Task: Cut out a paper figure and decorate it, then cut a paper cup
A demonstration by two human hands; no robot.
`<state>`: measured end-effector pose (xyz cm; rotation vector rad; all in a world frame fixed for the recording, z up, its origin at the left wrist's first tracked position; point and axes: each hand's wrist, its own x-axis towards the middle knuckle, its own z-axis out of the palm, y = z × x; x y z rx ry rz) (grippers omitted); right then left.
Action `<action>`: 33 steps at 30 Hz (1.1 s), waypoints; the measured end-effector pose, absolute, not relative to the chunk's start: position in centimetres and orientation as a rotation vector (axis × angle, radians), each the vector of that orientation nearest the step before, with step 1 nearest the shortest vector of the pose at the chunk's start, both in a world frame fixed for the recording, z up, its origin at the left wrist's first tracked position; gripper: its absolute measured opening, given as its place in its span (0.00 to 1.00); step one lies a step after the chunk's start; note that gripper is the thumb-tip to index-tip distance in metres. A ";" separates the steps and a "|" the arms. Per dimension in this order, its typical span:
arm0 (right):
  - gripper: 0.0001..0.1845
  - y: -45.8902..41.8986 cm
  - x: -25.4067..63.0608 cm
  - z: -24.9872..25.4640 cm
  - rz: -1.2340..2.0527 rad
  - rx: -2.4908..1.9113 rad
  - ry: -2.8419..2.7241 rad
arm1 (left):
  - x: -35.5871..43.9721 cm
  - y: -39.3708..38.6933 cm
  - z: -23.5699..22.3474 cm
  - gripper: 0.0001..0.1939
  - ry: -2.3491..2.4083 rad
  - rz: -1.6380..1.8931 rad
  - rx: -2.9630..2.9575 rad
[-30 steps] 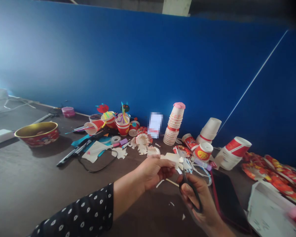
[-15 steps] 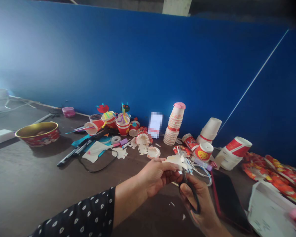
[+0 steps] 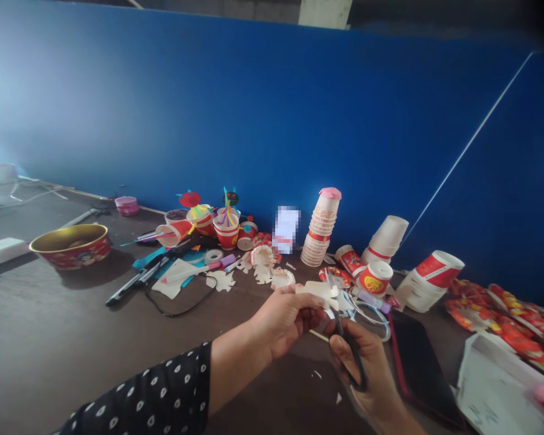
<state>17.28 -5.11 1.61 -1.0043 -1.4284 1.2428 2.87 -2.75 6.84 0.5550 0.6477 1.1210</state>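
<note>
My left hand pinches a cream-white piece of cut paper between thumb and fingers, its far edge notched. Wrapped round the dark handles of a pair of scissors, my right hand sits just to the right and lower. The scissor blades point up and away, at the right edge of the paper; whether they are closed on it I cannot make out. Small white paper scraps lie on the dark table below my hands.
Behind my hands stand a tall stack of paper cups and more red-and-white cups. A dark tablet and a white box lie at right. Pens, cut paper and a red-and-gold bowl are at left.
My left hand and the paper have shifted slightly left, away from my right hand. The scissors have stayed almost in place.
</note>
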 end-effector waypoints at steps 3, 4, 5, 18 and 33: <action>0.20 -5.2 17.2 1.8 1.211 -1.017 -1.441 | 2.8 -2.7 6.9 0.05 0.673 1.132 0.554; 0.20 -5.2 17.2 1.9 1.202 -1.023 -1.450 | 2.8 -2.7 6.9 0.05 0.675 1.133 0.552; 0.20 -5.2 17.2 1.9 1.196 -1.026 -1.456 | 2.8 -2.7 6.9 0.05 0.674 1.133 0.551; 0.20 -5.1 17.3 2.1 1.172 -1.072 -1.485 | 2.5 -2.4 7.3 0.08 0.756 1.152 0.559; 0.22 -5.3 17.2 3.1 1.200 -1.134 -1.509 | 1.6 -1.4 7.7 0.09 0.791 1.260 0.695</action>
